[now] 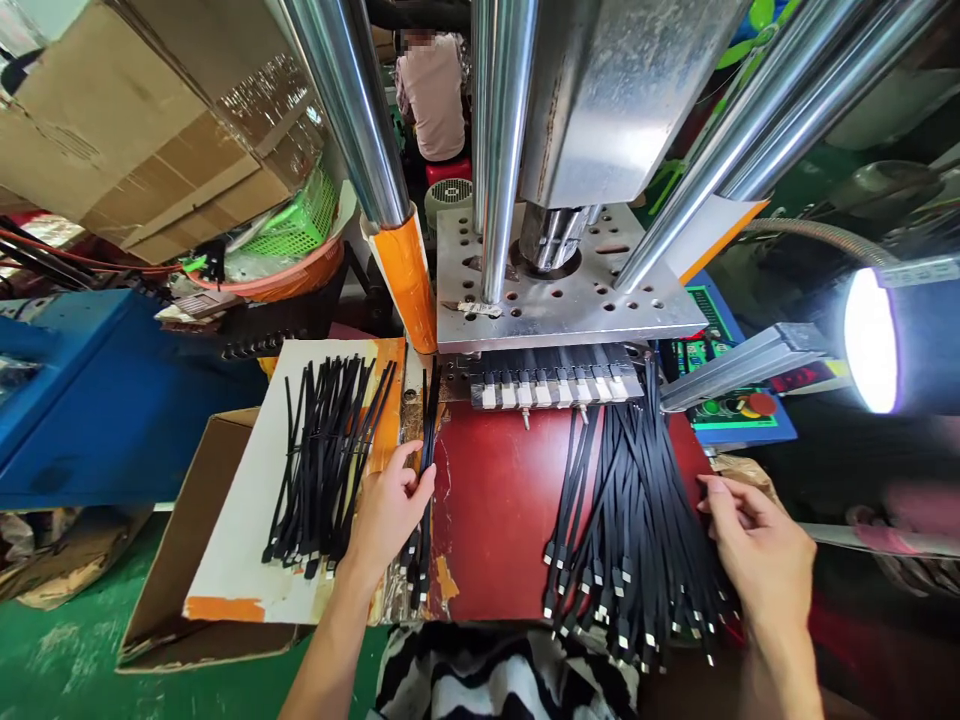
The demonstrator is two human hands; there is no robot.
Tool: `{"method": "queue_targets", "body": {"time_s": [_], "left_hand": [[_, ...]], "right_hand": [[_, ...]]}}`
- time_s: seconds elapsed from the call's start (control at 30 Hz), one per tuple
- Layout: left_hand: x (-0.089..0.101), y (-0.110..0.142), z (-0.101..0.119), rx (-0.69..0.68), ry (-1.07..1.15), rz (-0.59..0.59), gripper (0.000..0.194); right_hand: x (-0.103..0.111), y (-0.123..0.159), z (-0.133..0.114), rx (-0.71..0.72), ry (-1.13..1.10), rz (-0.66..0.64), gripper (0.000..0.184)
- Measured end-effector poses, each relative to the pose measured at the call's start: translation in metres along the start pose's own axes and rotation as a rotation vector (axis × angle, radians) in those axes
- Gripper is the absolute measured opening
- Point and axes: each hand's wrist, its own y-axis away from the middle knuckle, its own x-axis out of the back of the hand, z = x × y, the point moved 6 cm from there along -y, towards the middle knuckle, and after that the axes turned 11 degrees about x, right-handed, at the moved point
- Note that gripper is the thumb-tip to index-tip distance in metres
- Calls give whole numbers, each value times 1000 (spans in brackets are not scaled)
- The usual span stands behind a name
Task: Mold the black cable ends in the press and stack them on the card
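My left hand [391,500] is over the left side of the work surface, its thumb and forefinger curved and apart. The thumb tip overlaps a few flat black cables [428,420] lying lengthwise there; I see no firm grip on them. To its left, a bundle of black cables [319,460] lies on a white board [240,540]. My right hand [761,550] is at the right edge, thumb and fingertips drawn together; anything between them is hidden. Beside it fans a large bunch of black cables [637,520] with metal plugs. White connector pieces [555,390] sit in a row in the press fixture.
The press plate [570,310] hangs above the fixture between steel columns [502,150]. A bright lamp [870,340] and a control box with a red button [761,404] stand right. Cardboard boxes [187,550] are left. Another person [431,95] sits behind.
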Motion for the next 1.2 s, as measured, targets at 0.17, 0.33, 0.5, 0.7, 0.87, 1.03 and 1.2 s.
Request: {"method": "queue_targets", "body": {"time_s": [0.17, 0.33, 0.5, 0.7, 0.87, 1.03, 1.2], "left_hand": [[-2, 2, 0, 64, 80, -68, 52], [0, 2, 3, 62, 124, -62, 52], [2, 4, 2, 59, 154, -56, 54], [7, 10, 10, -103, 69, -21, 53], [4, 12, 12, -156, 19, -54, 56], [3, 12, 15, -209, 9, -50, 53], [5, 13, 19, -313, -4, 9, 42]], "right_hand": [[-1, -1, 6, 4, -11, -2, 54], [-2, -2, 12, -6, -22, -2, 52], [-2, -1, 7, 27, -52, 5, 55], [1, 0, 1, 30, -12, 3, 55], [0, -1, 1, 20, 0, -13, 56], [-1, -3, 10, 21, -7, -1, 56], [-2, -4, 13, 5, -22, 5, 60]]}}
